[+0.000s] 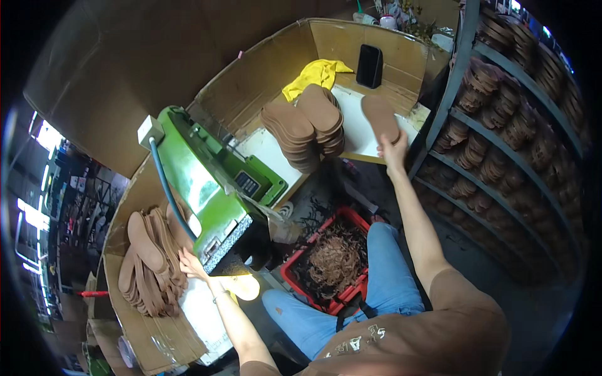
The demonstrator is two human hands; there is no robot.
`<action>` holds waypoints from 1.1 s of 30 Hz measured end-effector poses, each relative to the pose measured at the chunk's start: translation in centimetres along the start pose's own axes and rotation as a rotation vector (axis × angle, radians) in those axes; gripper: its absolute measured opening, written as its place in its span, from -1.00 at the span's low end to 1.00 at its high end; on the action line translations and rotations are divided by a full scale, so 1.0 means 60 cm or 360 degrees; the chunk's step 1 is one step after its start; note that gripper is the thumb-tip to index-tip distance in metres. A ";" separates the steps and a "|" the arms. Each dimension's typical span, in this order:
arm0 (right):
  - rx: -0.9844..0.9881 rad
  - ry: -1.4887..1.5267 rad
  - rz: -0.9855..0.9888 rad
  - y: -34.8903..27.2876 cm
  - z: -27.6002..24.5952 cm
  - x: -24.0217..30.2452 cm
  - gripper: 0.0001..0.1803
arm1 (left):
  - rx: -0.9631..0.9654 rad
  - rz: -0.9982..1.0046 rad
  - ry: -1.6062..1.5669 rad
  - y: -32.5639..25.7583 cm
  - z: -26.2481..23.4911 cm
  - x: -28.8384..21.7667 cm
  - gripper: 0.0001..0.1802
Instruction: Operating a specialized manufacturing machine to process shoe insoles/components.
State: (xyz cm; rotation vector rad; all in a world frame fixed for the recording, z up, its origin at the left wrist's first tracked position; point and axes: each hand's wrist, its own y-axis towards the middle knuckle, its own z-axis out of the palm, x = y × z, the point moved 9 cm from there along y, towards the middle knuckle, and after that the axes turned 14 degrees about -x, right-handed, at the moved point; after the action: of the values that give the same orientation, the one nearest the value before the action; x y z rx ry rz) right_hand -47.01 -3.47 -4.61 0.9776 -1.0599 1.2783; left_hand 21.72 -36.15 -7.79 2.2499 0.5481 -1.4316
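On the right, my right hand (pixel 393 153) grips the near end of a brown shoe insole (pixel 379 118), which it holds at the white worktop. Left of it stand two stacks of brown insoles, a left stack (pixel 287 128) and a right stack (pixel 321 113). My left hand (pixel 193 265) is beside the green machine (pixel 197 166), its fingers apart and close to a loose pile of insoles (pixel 149 263). Whether its fingertips touch one of them I cannot tell. Lamplight falls bright just below the machine's head.
A red crate (pixel 295 285) of brown scraps stands between my knees. Cardboard walls (pixel 254 69) edge the worktop, with a yellow cloth (pixel 318 74) and a black phone (pixel 370 66) inside. On the right rises a metal rack (pixel 486 124) full of brown soles.
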 end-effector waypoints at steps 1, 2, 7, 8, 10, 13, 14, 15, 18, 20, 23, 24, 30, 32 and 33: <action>-0.0061 -0.0166 0.0030 0.023 -0.013 -0.028 -0.46 | -0.0611 0.0229 0.0673 -0.081 0.019 -0.051 -0.55; 0.0111 -0.0086 0.0127 -0.031 0.065 -0.043 -0.44 | -0.1120 0.1003 0.1006 -0.006 -0.066 -0.035 -0.54; 0.0080 0.0348 0.0106 -0.032 0.039 0.049 -0.42 | -0.0369 0.0738 0.0579 -0.105 -0.023 -0.161 -0.66; 0.0176 0.0482 0.0081 -0.070 0.061 0.106 -0.44 | 0.0198 0.0348 -0.0051 -0.121 -0.023 -0.185 -0.69; 0.0369 0.0632 0.0081 -0.128 0.109 0.165 -0.47 | 0.0074 0.0387 0.0117 -0.098 -0.021 -0.142 -0.70; 0.0622 0.0814 0.0294 -0.182 0.185 0.198 -0.55 | -0.0312 0.0571 0.0504 -0.069 -0.007 -0.106 -0.73; 0.0656 0.0874 0.0424 -0.181 0.207 0.176 -0.61 | -0.0442 0.0632 0.0630 -0.064 -0.001 -0.097 -0.74; 0.0640 0.0853 0.0524 -0.194 0.226 0.167 -0.60 | -0.0577 0.0677 0.0749 -0.063 -0.007 -0.095 -0.74; 0.0548 0.1067 0.0490 -0.207 0.258 0.157 -0.48 | -0.0672 0.0930 0.0711 -0.025 -0.033 -0.062 -0.75; 0.0322 0.0939 0.0124 -0.123 0.193 0.137 -0.34 | -0.0482 0.1227 0.0851 -0.192 0.029 -0.198 -0.63; -0.0281 0.0018 -0.1383 -0.096 0.173 0.176 -0.36 | -0.0407 0.1037 0.0249 -0.035 -0.061 -0.094 -0.50; -0.0070 -0.0116 -0.1180 -0.046 0.162 0.134 -0.40 | -0.0322 0.0629 -0.0185 -0.064 -0.033 -0.100 -0.48; 0.0510 -0.0972 -0.0991 -0.011 0.148 -0.013 -0.34 | -0.0467 0.1329 0.0734 -0.108 -0.017 -0.149 -0.54; 0.0624 -0.0980 -0.0885 -0.022 0.182 -0.058 -0.33 | -0.0478 0.1250 0.0593 -0.105 -0.037 -0.141 -0.55; 0.0714 -0.0855 -0.0866 -0.004 0.194 -0.077 -0.32 | -0.0439 0.1227 0.0444 -0.109 -0.030 -0.145 -0.56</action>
State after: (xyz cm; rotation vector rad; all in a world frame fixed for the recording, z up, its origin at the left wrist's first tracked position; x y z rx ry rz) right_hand -47.48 -15.91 -6.25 1.8798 -0.8117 0.8200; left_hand 16.16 -30.61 -0.02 2.0878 -0.0649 -0.6234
